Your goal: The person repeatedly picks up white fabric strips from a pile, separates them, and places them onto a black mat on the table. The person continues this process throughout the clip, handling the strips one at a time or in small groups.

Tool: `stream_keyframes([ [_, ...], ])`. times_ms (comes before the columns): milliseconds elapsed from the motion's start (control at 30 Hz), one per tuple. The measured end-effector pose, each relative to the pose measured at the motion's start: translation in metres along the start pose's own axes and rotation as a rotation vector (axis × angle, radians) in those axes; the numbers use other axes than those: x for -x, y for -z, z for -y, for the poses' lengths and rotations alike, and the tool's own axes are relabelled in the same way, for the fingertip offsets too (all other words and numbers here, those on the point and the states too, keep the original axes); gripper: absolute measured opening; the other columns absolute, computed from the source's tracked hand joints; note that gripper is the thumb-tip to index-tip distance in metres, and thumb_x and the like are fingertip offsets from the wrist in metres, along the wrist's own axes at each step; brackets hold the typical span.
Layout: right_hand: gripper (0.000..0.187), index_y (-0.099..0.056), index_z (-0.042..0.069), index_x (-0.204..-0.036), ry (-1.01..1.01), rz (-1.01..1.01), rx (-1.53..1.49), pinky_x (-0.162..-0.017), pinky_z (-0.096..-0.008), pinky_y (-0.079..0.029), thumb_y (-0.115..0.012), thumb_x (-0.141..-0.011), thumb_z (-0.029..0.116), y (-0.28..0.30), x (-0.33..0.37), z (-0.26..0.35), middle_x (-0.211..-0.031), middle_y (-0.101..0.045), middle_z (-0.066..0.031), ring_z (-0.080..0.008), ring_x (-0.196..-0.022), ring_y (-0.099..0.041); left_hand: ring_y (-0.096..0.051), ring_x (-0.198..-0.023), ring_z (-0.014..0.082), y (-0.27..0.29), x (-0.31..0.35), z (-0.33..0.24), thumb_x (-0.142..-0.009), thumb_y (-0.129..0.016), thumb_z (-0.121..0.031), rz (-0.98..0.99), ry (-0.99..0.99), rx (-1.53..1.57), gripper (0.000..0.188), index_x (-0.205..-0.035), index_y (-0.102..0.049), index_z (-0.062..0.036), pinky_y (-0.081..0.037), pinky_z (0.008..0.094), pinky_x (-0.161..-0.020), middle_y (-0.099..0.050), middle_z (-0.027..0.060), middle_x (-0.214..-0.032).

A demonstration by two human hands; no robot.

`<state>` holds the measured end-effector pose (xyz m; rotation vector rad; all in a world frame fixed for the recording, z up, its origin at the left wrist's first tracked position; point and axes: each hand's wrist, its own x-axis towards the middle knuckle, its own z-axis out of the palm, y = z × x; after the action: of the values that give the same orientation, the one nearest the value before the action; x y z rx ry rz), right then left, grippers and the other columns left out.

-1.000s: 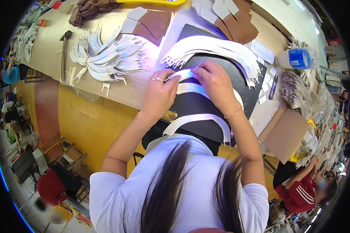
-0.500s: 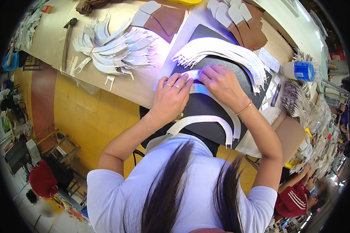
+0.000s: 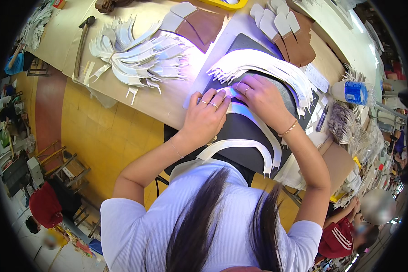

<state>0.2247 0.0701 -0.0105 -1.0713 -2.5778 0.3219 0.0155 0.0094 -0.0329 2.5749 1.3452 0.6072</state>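
Observation:
My left hand [image 3: 206, 116] and my right hand [image 3: 264, 99] meet over a black board [image 3: 240, 129]. Between them a narrow white curved strip [image 3: 230, 92] shows, lit bluish; most of it is hidden by the fingers. My right fingers pinch it from the right, while my left fingertips close on its left part. Just below the hands a second curved strip [image 3: 266, 128] arcs across the board, partly under my right hand. Nearer to me lies another curved strip [image 3: 233, 144]. Beyond my hands a fanned stack of white curved strips [image 3: 263, 62] rests on the board.
A tied bundle of white strips [image 3: 136, 59] and a hammer [image 3: 82, 43] lie on the table's left side. Brown and white pieces [image 3: 199, 25] sit at the back. On the right are a bottle [image 3: 352, 93], a pen [image 3: 322, 119] and a bundle of greyish strips [image 3: 342, 120].
Both hands stay at the small strip, with the fingers shifted slightly. The whole view has moved a little, so the table things appear lower and farther right.

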Motion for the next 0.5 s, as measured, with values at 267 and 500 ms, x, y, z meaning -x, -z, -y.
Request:
stream_keyframes([
  [267,0.026,-0.069,0.006,-0.106,-0.187,-0.004,-0.213,-0.084,-0.0404,-0.049,-0.075,-0.081,0.013,-0.002,0.008,0.000,-0.095,-0.060,-0.0107,-0.0304,-0.093,-0.059,-0.056,-0.113,0.0258,0.000,-0.003,0.000,-0.084,-0.068,-0.011,-0.020,0.011,0.058,0.030,-0.114,-0.068,-0.0052,-0.041,0.0446,-0.095,-0.063,0.0081,-0.123],
  [500,0.033,-0.065,0.002,-0.106,-0.744,-0.144,0.013,-0.087,-0.0422,-0.048,-0.078,-0.080,0.014,0.033,0.076,0.031,-0.103,-0.060,-0.0147,-0.0344,-0.097,-0.059,-0.057,-0.102,0.0341,0.000,-0.018,0.016,-0.087,-0.070,-0.009,-0.054,0.222,0.381,0.021,-0.107,-0.066,-0.0026,-0.046,0.0422,-0.089,-0.061,0.0142,-0.106],
])
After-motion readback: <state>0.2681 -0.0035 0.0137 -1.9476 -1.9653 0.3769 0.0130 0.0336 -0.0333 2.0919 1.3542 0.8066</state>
